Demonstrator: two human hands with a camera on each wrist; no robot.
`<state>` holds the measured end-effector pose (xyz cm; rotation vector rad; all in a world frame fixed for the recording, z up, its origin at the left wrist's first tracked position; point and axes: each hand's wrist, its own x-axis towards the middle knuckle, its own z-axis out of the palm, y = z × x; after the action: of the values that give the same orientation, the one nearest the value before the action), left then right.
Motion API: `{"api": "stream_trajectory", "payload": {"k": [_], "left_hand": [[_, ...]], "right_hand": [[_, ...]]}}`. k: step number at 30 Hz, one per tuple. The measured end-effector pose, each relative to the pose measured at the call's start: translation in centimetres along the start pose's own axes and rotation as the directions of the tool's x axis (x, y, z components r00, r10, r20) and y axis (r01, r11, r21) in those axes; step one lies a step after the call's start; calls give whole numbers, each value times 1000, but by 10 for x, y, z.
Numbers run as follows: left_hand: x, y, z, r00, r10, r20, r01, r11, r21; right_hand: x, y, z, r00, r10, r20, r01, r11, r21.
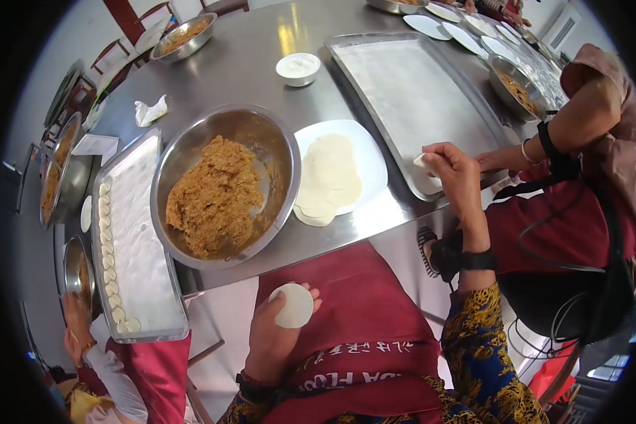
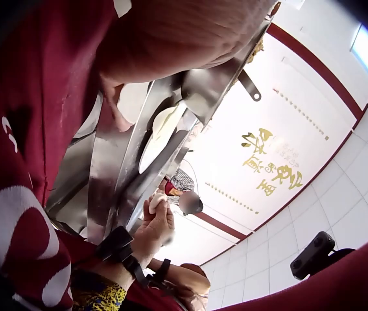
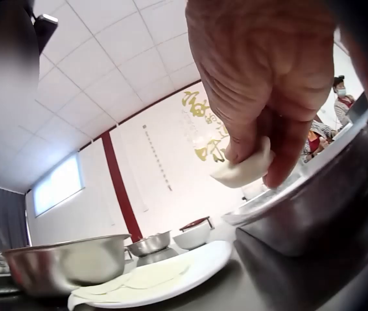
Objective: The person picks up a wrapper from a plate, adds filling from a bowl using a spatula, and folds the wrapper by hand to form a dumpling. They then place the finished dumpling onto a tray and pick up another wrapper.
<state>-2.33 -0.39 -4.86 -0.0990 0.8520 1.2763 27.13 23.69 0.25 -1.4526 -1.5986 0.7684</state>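
Note:
My left hand (image 1: 267,343) is low in front of the apron and holds a round dumpling wrapper (image 1: 295,308), with the thumb over its near edge and the fingers beneath. My right hand (image 1: 457,177) pinches a folded dumpling (image 3: 245,170) between thumb and fingers, over the near end of a floured metal tray (image 1: 431,88). Between the hands and farther back, a white plate (image 1: 376,166) carries a pile of overlapping wrappers (image 1: 328,169). Left of it stands a steel bowl (image 1: 279,159) with brown filling (image 1: 215,198).
At the left a second floured tray (image 1: 145,283) has a row of dumplings (image 1: 107,247) along one side. A small bowl of white powder (image 1: 298,68) stands behind the plate. People sit on both sides; a neighbour's arm (image 1: 523,155) reaches beside my right hand.

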Motion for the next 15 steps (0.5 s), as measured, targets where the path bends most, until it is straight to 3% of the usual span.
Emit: {"api": "stream_trajectory", "payload": {"k": [6, 9, 15], "left_hand": [[6, 0, 10, 998, 13, -58, -11, 999, 34], [9, -1, 12, 999, -14, -43, 15, 999, 38], [13, -2, 22, 999, -34, -11, 34, 998, 50]], "right_hand": [[9, 34, -17, 969, -108, 222, 149, 973, -177], [8, 32, -22, 948, -71, 309, 119, 984, -136], [3, 30, -21, 947, -69, 314, 125, 979, -160]]}}
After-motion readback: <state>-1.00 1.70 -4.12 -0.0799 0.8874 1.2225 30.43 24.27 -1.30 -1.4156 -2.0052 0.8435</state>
